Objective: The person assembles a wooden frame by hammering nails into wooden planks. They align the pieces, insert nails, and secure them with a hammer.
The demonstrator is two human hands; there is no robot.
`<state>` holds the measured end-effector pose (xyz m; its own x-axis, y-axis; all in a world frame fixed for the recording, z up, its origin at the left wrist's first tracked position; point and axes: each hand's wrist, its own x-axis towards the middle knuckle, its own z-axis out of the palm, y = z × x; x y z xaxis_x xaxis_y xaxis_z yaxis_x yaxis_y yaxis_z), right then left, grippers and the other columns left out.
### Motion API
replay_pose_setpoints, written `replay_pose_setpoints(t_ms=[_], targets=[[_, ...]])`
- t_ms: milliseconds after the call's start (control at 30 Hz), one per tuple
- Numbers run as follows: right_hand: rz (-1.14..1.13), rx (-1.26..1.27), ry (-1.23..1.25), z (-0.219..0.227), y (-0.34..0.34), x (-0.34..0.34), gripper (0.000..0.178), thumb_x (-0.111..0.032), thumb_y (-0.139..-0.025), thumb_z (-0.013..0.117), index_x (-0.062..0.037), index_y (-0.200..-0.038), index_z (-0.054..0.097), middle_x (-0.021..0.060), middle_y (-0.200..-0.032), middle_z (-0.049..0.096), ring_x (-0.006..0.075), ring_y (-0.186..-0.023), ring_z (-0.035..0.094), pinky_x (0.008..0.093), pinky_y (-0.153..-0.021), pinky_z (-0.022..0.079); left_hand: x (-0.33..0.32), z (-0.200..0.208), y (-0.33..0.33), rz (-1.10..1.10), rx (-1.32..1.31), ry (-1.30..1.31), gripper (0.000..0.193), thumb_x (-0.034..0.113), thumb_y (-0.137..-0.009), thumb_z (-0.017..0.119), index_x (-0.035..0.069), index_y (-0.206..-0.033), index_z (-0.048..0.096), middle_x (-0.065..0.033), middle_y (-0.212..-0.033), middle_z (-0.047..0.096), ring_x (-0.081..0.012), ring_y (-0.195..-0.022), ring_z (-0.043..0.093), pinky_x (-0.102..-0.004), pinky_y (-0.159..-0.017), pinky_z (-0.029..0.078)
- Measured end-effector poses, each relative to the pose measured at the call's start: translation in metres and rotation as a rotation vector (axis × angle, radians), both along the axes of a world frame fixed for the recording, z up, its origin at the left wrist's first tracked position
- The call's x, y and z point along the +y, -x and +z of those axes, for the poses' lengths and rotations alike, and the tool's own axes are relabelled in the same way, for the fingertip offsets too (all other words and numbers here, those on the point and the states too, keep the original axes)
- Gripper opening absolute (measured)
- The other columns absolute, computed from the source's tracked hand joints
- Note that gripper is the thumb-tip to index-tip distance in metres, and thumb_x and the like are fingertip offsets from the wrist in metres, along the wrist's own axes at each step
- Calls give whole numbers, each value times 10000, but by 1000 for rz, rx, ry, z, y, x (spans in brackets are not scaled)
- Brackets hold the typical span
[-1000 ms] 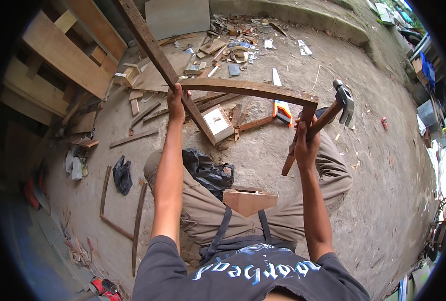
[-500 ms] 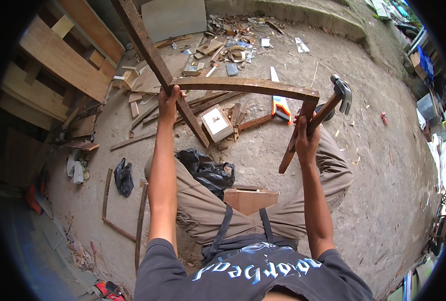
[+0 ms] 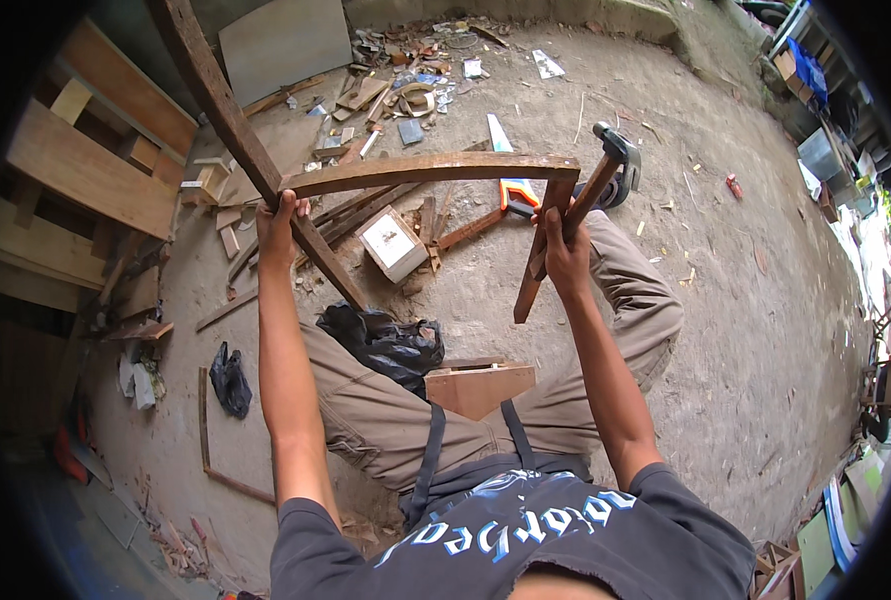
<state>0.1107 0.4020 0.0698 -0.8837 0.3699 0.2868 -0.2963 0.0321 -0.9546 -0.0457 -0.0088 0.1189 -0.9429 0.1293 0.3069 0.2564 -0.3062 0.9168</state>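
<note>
A brown wooden frame [image 3: 425, 168] is held up over my lap, made of a long slanted bar, a crossbar and a shorter bar at the right end. My left hand [image 3: 277, 235] is closed round the joint of the long bar and the crossbar. At the other end, my right hand [image 3: 566, 255] grips the shorter bar together with a claw hammer [image 3: 593, 188], whose metal head points up and to the right. Beyond the crossbar, a handsaw [image 3: 514, 190] with an orange and black handle lies on the ground, partly covered by the frame.
A small wooden box [image 3: 480, 387] sits between my legs beside a black plastic bag [image 3: 380, 340]. A pale box [image 3: 392, 243] and loose wood strips lie ahead. Scrap [image 3: 405, 95] litters the far ground. Wooden panels [image 3: 90, 165] stand at left; clutter [image 3: 820, 150] lines the right.
The whole view has swung, so the ground, frame and hands all appear farther left and slightly higher. Both hands keep their holds on the frame and hammer.
</note>
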Motion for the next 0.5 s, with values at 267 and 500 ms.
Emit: replay_pose_setpoints(t_ms=[267, 500], targets=[[-9, -55, 87, -52, 25, 1, 320, -303, -1049, 506, -7, -1134, 591, 63, -983, 691, 129, -930, 636, 286, -851, 491, 16, 56, -1, 133, 72, 414, 378, 415, -875, 757, 98, -764, 585, 49, -698, 497, -65, -662, 460, -250, -596, 325], [35, -111, 376, -89, 38, -11, 543, -414, -1020, 531, -41, -1408, 458, 91, -1211, 648, 183, -1155, 592, 367, -948, 491, 78, 156, -14, 87, 304, 762, 360, 389, -851, 789, 72, -902, 626, 65, -726, 522, -37, -688, 463, -216, -624, 326]])
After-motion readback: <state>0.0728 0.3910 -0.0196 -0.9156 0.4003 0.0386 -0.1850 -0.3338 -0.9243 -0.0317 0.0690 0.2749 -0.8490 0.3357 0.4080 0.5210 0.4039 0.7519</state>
